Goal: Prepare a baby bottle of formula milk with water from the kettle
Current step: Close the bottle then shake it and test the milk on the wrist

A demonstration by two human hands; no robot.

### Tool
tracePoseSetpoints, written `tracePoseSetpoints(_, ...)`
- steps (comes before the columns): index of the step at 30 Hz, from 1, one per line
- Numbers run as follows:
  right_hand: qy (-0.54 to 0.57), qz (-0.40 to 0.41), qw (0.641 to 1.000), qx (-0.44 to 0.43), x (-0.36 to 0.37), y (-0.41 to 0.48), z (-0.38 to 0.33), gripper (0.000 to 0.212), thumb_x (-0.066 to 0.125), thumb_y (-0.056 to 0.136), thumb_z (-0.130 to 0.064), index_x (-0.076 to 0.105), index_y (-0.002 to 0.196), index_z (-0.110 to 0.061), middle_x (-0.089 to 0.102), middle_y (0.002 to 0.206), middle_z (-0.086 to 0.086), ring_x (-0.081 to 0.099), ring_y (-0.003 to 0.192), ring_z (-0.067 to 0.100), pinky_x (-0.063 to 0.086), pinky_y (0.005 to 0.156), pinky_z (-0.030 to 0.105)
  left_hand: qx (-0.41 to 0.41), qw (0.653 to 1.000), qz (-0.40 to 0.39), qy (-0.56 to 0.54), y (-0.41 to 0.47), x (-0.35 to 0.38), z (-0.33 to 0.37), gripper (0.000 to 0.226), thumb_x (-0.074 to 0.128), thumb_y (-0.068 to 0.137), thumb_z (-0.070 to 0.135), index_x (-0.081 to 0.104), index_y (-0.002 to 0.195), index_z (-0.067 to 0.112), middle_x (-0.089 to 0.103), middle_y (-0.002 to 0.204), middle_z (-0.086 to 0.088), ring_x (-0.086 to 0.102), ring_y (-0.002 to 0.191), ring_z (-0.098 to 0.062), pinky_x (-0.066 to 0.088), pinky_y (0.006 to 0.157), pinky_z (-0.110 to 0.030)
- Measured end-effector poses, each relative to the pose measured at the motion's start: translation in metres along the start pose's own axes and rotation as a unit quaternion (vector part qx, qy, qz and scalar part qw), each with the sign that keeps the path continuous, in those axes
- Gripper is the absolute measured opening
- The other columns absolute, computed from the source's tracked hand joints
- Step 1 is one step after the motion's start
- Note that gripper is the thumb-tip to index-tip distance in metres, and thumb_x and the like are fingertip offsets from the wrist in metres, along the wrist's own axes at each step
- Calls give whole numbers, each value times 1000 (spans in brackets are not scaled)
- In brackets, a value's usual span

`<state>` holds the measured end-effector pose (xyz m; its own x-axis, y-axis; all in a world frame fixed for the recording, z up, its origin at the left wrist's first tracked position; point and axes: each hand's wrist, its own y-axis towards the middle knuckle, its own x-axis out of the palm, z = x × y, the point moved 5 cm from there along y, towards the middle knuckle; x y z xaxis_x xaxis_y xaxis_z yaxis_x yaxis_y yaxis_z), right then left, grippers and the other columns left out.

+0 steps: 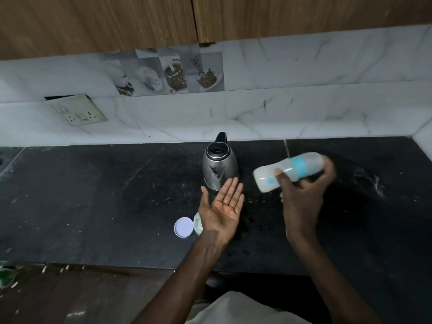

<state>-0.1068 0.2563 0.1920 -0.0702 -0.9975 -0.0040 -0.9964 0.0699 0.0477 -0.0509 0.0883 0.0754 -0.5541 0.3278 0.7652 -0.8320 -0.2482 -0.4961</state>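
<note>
My right hand (304, 190) grips a baby bottle (289, 170) with a blue ring, held on its side above the counter and blurred. It holds milky white liquid. My left hand (224, 206) is held out flat, palm up, just left of the bottle, with a small drop on the palm. The steel kettle (219, 169) with a black handle stands on the counter right behind my left hand. A formula container (197, 222) sits partly hidden under my left wrist, and its white lid (184, 227) lies beside it.
The black stone counter (105, 195) runs along a marble-tiled wall (304, 108) with a socket plate (77, 109) at left. Wooden cabinets (117, 19) hang above. White residue marks the counter at far right (378, 183).
</note>
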Motion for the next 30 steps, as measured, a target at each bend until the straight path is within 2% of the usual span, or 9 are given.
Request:
tracePoseSetpoints(4,-59,-163,983,-56,10,8,-31,95,89,80,-14,30,148,-43,70,119,-7,76,96,9,66,78,35,1,999,25,20,-1,-6,-4,81,46,99,67,62,137,-3,65,141,-20,60,136,-31,35,125,-44)
tracePoseSetpoints(8,37,29,993,-108,-20,36,-61,97,84,84,-14,22,156,-30,66,127,-5,76,100,12,64,85,37,-9,999,18,29,4,-6,-4,84,45,98,68,59,142,-2,63,145,-18,57,139,-32,33,126,-43)
tracePoseSetpoints(12,-81,-161,982,-51,2,8,-32,97,88,79,-16,28,149,-45,69,118,-13,76,95,8,66,77,42,-5,998,42,38,4,-6,-8,80,47,98,67,65,133,-2,64,142,-20,60,135,-32,37,123,-43)
tracePoseSetpoints(15,7,-20,999,-44,-13,5,-19,92,85,84,-14,28,150,-40,72,110,-22,76,94,5,65,78,33,-3,999,22,36,5,-3,-6,82,46,98,68,61,140,-1,63,145,-18,57,139,-31,36,124,-42)
tracePoseSetpoints(16,13,-9,999,-30,-10,2,-15,91,84,85,-14,27,152,-39,73,112,-18,76,93,5,64,79,32,-2,999,20,25,6,-4,-6,82,46,98,68,60,141,0,62,146,-18,56,140,-31,39,122,-42)
tracePoseSetpoints(19,-59,-156,986,-6,11,-19,-2,93,87,80,-18,30,147,-50,75,109,-5,77,90,9,65,78,45,-2,1000,27,13,2,-8,-10,82,51,94,66,62,139,-1,61,146,-22,54,141,-35,42,119,-45)
tracePoseSetpoints(23,30,-9,999,-25,-5,-6,-8,93,85,82,-18,27,151,-40,68,125,-6,76,101,10,65,85,41,-3,999,35,16,2,-9,-9,81,46,98,67,61,140,-1,61,147,-19,56,139,-32,37,123,-43)
tracePoseSetpoints(27,-124,-196,972,-29,25,-28,9,98,90,73,-33,29,146,-53,74,116,-5,76,92,10,64,84,43,-26,1000,13,1,-3,-1,-12,84,52,94,67,57,145,1,58,146,-27,57,136,-41,49,111,-49)
tracePoseSetpoints(30,-95,-165,982,-21,23,-20,17,97,92,75,-34,29,146,-53,74,109,-7,75,90,9,63,84,43,-25,1000,0,-5,-4,7,-12,82,53,96,66,56,147,2,57,149,-25,51,143,-40,35,124,-49)
